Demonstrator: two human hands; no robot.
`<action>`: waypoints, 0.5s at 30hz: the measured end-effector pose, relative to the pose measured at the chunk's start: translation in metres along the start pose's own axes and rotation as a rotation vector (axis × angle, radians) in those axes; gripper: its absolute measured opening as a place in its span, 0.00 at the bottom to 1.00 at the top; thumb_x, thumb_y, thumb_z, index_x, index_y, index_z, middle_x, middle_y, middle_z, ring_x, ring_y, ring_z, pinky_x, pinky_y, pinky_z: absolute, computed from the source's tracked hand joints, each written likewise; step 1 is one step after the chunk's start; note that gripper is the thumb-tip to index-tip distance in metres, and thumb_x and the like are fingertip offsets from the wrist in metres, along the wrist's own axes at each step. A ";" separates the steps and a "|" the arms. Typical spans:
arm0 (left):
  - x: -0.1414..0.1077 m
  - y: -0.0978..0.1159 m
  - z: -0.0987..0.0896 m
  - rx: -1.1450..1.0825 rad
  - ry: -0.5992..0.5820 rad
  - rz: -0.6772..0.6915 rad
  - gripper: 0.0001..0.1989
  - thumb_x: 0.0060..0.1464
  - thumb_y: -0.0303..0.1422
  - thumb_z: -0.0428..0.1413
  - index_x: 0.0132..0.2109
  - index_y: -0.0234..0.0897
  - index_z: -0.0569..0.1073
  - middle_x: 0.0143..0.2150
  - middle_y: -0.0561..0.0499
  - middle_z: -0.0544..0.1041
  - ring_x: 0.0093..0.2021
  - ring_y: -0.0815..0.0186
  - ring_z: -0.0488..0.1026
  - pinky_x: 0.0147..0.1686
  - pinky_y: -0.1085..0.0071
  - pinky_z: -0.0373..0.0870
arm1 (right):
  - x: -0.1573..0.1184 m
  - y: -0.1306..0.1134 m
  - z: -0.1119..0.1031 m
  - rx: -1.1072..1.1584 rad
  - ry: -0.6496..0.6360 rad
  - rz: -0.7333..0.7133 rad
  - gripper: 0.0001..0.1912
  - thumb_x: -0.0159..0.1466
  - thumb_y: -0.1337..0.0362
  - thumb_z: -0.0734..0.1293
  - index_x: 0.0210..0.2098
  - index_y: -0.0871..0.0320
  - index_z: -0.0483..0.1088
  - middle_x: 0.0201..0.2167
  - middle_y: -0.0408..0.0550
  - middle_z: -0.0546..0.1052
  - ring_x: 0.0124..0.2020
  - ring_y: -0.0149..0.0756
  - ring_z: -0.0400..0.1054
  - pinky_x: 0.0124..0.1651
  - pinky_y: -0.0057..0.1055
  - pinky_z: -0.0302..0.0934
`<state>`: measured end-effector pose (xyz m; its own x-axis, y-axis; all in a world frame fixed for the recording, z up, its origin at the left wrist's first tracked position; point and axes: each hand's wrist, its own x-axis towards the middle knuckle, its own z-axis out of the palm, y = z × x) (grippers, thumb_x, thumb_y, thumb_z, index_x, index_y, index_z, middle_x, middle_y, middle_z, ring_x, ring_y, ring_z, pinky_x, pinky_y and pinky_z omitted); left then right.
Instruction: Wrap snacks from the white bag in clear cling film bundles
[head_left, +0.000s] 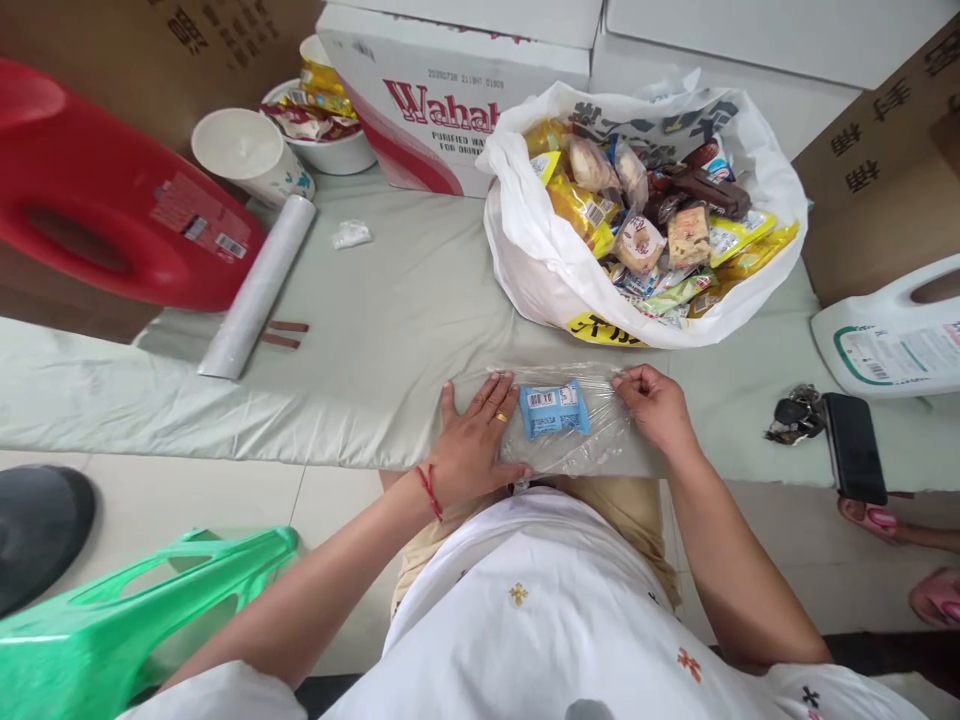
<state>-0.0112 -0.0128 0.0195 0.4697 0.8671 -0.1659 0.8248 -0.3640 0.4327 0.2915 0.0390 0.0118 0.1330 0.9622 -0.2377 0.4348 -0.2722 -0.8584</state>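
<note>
One left hand (pixel 478 440) and one right hand (pixel 661 408) are showing, plus one blue packet (pixel 553 412), one film sheet (pixel 615 430), one roll (pixel 259 288), two brown strips (pixel 289 326), one plastic scrap (pixel 351 234). One bag (pixel 536 275), one bowl (pixel 341 155), one cup (pixel 255 170), one red jug (pixel 112 190), one white jug (pixel 892 345), one stool (pixel 82 635), one phone (pixel 855 450) and one key bunch (pixel 796 415) are also showing. Bag snacks (pixel 641 243) are overlapping too much to count.

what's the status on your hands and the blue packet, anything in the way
Left hand spread at clear film's left side, right hand pinching its right. Blue packet lying between. Snack bag beyond, not blocking.
</note>
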 end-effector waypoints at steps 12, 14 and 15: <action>0.005 -0.010 -0.018 -0.230 0.001 0.001 0.22 0.68 0.44 0.49 0.29 0.36 0.69 0.76 0.39 0.60 0.76 0.43 0.55 0.68 0.24 0.29 | 0.045 -0.104 -0.110 -0.672 0.145 -0.482 0.11 0.68 0.60 0.70 0.44 0.59 0.82 0.41 0.51 0.81 0.37 0.34 0.70 0.37 0.32 0.57; 0.006 -0.010 -0.017 -0.224 -0.014 0.008 0.19 0.64 0.40 0.53 0.26 0.35 0.65 0.77 0.39 0.59 0.77 0.42 0.54 0.67 0.23 0.29 | 0.083 -0.110 -0.107 -0.872 0.083 -0.450 0.10 0.66 0.66 0.71 0.45 0.61 0.83 0.47 0.52 0.81 0.39 0.32 0.70 0.38 0.33 0.53; 0.006 -0.010 -0.017 -0.220 -0.023 0.014 0.17 0.61 0.37 0.55 0.26 0.36 0.64 0.77 0.39 0.58 0.77 0.42 0.53 0.67 0.23 0.29 | 0.099 -0.110 -0.102 -0.908 0.051 -0.431 0.09 0.64 0.69 0.71 0.42 0.61 0.83 0.45 0.51 0.81 0.37 0.30 0.69 0.38 0.33 0.52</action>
<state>-0.0223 0.0017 0.0294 0.4897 0.8536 -0.1778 0.7307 -0.2905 0.6178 0.3479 0.1634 0.1297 -0.1670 0.9847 0.0500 0.9664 0.1735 -0.1898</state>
